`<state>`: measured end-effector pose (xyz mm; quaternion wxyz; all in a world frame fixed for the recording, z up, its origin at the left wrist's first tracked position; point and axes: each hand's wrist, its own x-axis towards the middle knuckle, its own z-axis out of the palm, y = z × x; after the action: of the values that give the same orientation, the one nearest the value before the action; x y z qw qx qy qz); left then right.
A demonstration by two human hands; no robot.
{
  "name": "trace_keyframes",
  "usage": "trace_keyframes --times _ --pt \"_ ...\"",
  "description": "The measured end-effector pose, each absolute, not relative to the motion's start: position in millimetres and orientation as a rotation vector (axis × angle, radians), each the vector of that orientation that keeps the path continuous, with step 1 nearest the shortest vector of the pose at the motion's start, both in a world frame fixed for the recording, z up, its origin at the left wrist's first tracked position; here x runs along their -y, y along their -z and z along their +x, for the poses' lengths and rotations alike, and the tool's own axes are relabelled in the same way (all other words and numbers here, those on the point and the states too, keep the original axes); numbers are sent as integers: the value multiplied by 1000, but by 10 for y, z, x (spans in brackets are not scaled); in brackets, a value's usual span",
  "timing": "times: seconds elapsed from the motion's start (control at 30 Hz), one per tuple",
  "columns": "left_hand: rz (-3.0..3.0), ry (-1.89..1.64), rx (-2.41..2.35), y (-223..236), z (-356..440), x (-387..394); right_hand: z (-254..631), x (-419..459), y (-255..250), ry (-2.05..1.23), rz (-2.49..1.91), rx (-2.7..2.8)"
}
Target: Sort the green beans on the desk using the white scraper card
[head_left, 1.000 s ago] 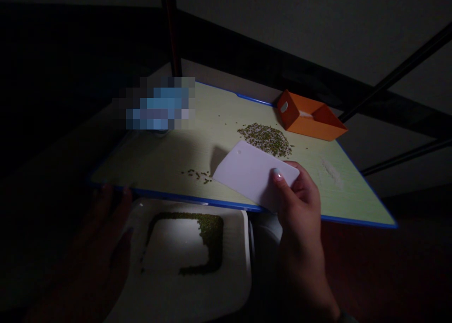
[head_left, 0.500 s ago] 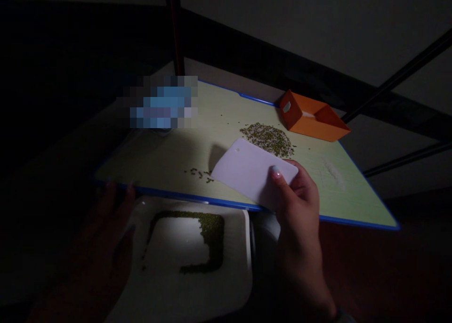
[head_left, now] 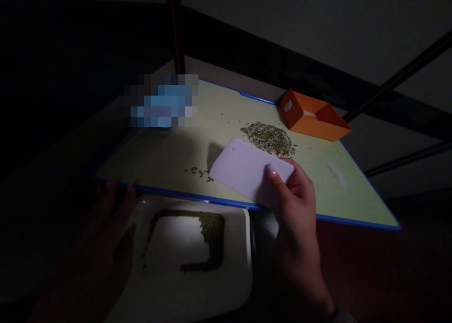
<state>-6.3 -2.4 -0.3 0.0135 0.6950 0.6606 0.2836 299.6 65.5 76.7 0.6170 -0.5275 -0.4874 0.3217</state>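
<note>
A dim, lamplit view of a pale green board (head_left: 360, 196) with a blue edge. The person's right hand (head_left: 296, 210) pinches one corner of a flat white scraper (head_left: 249, 170), thumb on top and the other fingers curled beneath. The scraper is tilted over the near part of the board, between a loose pile of small green beans (head_left: 270, 138) and a few stray beans (head_left: 200, 173) by its left corner.

Below the near edge sits a white tub (head_left: 249, 257), with more green beans (head_left: 214, 240) lying along the sides of its floor. The left hand (head_left: 100, 243) is in deep shadow beside the tub, fingers looking straight and apart; whether they grip the rim cannot be told.

At the far right is an orange box (head_left: 318, 131); nearer, a smear of white powder (head_left: 335, 173) marks the board.

A quick sweep or a steep scraper could send beans rolling off the blue edge and past the tub, especially where the edge runs beyond the tub's right side. A bump to the board could scatter the pile. The poor light could hide stray beans.

No brand or writing can be read. A white mark (head_left: 288, 106) on the box's end shows no letters, and a patch at upper left (head_left: 162, 104) is blurred out.
</note>
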Motion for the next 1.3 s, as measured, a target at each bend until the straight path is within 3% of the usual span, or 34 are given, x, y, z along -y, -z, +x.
trace_keyframes --times 1.3 --pt "2176 -874 -2072 30 -73 29 2991 -557 -796 -941 -1171 1100"
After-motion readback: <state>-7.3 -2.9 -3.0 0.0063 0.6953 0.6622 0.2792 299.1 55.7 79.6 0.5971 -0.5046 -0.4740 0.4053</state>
